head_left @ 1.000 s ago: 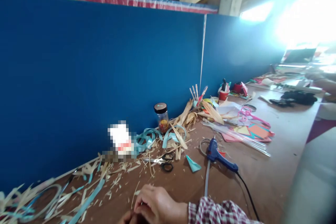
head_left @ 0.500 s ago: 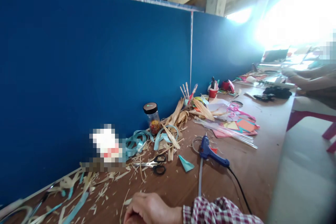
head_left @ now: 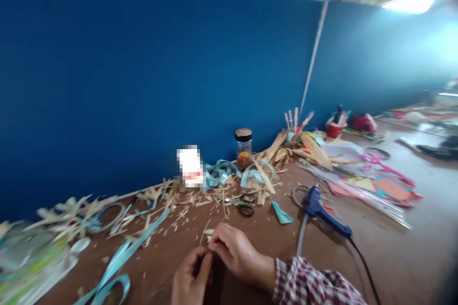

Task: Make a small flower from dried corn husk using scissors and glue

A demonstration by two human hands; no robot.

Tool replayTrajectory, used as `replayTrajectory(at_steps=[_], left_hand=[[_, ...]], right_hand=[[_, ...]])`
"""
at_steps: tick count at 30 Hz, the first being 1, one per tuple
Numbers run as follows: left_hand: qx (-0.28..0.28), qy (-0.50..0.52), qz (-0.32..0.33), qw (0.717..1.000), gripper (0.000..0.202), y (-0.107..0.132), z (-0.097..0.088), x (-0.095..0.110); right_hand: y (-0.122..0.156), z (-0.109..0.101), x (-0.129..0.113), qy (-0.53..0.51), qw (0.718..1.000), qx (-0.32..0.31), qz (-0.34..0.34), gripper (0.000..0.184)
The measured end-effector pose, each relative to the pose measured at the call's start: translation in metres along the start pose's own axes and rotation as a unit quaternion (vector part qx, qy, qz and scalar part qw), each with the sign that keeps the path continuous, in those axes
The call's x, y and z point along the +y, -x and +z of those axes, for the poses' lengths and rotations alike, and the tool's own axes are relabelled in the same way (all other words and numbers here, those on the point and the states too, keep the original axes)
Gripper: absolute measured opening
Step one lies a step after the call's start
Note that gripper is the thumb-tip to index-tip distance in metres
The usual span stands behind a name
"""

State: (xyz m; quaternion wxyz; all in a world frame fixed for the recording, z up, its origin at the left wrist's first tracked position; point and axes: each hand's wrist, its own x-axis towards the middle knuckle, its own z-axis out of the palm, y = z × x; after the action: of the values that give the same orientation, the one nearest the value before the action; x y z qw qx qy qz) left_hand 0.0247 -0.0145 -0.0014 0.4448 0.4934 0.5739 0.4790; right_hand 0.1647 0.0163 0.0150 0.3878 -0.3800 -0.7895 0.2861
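Left hand [head_left: 191, 279] and right hand [head_left: 236, 257] met fingertip to fingertip low over bench [head_left: 400, 248]. Fingers curled; grasp too blurred to tell. Straw scrap [head_left: 209, 232] lay just beyond right hand, scissors [head_left: 236, 199] farther beyond, ribbon [head_left: 125, 252] left of left hand.

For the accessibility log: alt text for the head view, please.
The left hand and right hand meet fingertip to fingertip over a brown table strewn with straw scraps and blue ribbon; anything held is blurred. Scissors and a glue gun lie beyond.

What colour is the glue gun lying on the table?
The glue gun is blue, with a black cord; the head view shows it best.
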Motion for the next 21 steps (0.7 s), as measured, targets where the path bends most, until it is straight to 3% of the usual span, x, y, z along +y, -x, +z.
replayTrajectory(at_steps=[3, 6, 10, 12, 16, 21], left_hand=[[-0.029, 0.002, 0.027, 0.999, 0.022, 0.000, 0.000, 0.004], [-0.032, 0.024, 0.004, 0.999, 0.020, 0.001, 0.001, 0.006], [-0.016, 0.015, -0.025, 0.999, 0.019, 0.005, 0.000, 0.012], [0.003, -0.024, -0.006, 1.000, 0.016, 0.010, -0.004, 0.014], [0.035, -0.114, 0.062, 0.991, 0.010, 0.021, -0.021, 0.019], [0.068, -0.153, 0.091, 0.982, 0.014, 0.011, -0.056, 0.022]], right_hand=[[0.000, 0.001, 0.000, -0.027, 1.000, 0.003, 0.009, 0.011], [-0.001, 0.003, 0.001, -0.056, 0.998, 0.005, 0.015, 0.011], [-0.001, 0.004, -0.001, -0.078, 0.996, -0.006, 0.031, 0.015], [0.000, 0.003, -0.005, -0.081, 0.996, -0.033, 0.032, 0.015], [0.003, 0.000, -0.009, -0.066, 0.993, -0.090, 0.036, 0.011], [0.003, 0.000, -0.004, -0.006, 0.996, -0.084, 0.034, 0.016]])
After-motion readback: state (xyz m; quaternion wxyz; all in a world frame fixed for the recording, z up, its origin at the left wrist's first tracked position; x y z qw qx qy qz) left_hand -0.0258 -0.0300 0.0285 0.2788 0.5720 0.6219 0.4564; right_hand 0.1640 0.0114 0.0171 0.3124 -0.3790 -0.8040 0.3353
